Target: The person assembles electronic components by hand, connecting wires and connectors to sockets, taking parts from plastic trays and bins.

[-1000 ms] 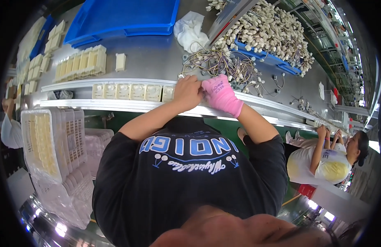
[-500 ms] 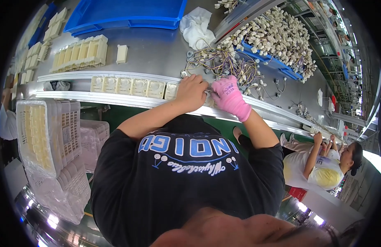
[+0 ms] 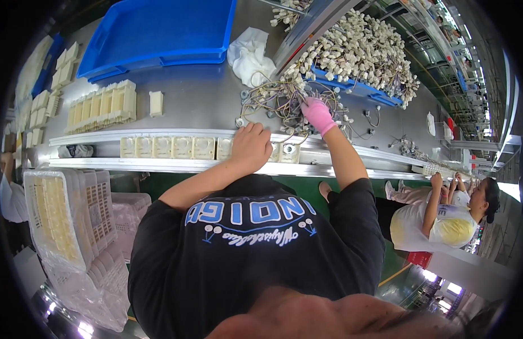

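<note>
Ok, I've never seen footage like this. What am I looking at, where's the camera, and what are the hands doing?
There is no machine here: a person works with two hands, filmed by a wide fisheye camera on their head looking down, so straight edges bend. The dark shirt below is their own. The left hand, bare, rests on a row of cream plastic boxes in a metal rail. The right hand, in a pink glove, reaches into a tangle of wired parts; whether it grips one I cannot tell. On the grey table lie a blue tray, a white rag and more cream boxes. Another person works at right.
</note>
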The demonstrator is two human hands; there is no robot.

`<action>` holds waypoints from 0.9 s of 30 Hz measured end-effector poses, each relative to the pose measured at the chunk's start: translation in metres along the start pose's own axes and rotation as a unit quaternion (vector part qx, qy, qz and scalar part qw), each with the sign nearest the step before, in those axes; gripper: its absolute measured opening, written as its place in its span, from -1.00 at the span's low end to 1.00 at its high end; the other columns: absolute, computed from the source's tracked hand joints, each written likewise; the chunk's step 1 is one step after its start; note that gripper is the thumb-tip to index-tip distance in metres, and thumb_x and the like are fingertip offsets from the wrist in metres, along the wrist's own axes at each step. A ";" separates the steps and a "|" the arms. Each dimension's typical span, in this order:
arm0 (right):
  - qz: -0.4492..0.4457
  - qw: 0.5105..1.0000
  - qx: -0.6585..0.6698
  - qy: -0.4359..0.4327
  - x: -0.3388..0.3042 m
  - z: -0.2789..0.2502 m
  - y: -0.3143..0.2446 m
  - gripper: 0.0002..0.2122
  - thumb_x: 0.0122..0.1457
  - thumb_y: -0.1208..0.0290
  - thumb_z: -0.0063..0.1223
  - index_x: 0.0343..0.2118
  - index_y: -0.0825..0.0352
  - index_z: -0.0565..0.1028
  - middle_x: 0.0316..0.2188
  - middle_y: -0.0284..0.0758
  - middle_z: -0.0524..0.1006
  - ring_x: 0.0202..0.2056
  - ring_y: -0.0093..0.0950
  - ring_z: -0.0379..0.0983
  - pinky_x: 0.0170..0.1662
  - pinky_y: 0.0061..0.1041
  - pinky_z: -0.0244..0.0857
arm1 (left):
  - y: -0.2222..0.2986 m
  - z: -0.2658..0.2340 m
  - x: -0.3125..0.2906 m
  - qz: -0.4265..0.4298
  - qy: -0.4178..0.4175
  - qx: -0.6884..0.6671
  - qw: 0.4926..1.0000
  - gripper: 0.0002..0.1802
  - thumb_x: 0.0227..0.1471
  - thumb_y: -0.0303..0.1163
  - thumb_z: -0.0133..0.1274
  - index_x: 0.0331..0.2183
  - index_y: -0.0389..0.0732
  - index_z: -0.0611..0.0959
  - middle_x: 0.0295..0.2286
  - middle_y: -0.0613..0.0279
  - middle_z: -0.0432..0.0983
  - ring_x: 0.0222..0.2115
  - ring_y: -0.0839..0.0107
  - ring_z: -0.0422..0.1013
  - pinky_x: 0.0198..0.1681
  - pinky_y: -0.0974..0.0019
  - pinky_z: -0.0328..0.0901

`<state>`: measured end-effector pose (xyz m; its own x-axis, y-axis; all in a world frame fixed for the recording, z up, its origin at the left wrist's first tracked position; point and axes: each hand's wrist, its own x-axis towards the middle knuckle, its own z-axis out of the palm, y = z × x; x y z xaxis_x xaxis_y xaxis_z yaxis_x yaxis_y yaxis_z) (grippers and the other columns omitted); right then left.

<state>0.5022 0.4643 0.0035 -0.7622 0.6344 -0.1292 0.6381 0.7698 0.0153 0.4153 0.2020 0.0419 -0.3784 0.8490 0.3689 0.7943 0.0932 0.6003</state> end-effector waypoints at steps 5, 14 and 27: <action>-0.077 0.832 0.541 0.095 -0.012 -0.076 0.016 -0.84 0.07 0.54 -0.22 -0.59 0.32 0.39 -0.66 -0.32 0.38 -0.56 -0.50 0.35 -0.48 -0.53 0.25 | -0.003 -0.002 -0.002 -0.005 -0.009 -0.012 1.000 -0.92 -0.23 -0.42 -0.04 -0.56 -0.20 0.45 -0.49 0.17 0.31 -0.38 0.18 0.27 -0.33 0.15 0.14; -0.026 0.584 0.811 -0.013 -0.033 -0.126 -0.058 -0.80 0.13 0.32 -0.17 -0.50 0.35 0.29 -0.56 -0.32 0.33 -0.50 -0.48 0.30 -0.40 -0.51 0.24 | 0.002 -0.015 0.055 -0.018 0.072 -0.143 0.987 -0.47 -0.23 -0.38 0.08 -0.13 -0.24 0.37 -0.15 -0.08 0.28 -0.12 0.01 0.22 -0.07 0.09 0.12; -0.174 0.896 0.369 0.176 -0.077 -0.100 -0.123 -0.72 0.05 0.42 -0.06 -0.18 0.43 0.35 -0.41 -0.19 0.42 -0.36 -0.40 0.37 -0.26 -0.50 0.25 | -0.023 -0.024 0.058 -0.370 -0.071 -0.688 0.619 -0.65 0.13 -0.22 -0.24 -0.24 -0.28 0.47 -0.38 0.10 0.44 -0.37 0.34 0.41 -0.28 0.32 0.34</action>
<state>0.4713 0.3275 0.1103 -0.8335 0.4479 0.3234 0.1544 0.7510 -0.6420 0.3638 0.2364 0.0669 -0.2726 0.8850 -0.3774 -0.7678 0.0362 0.6396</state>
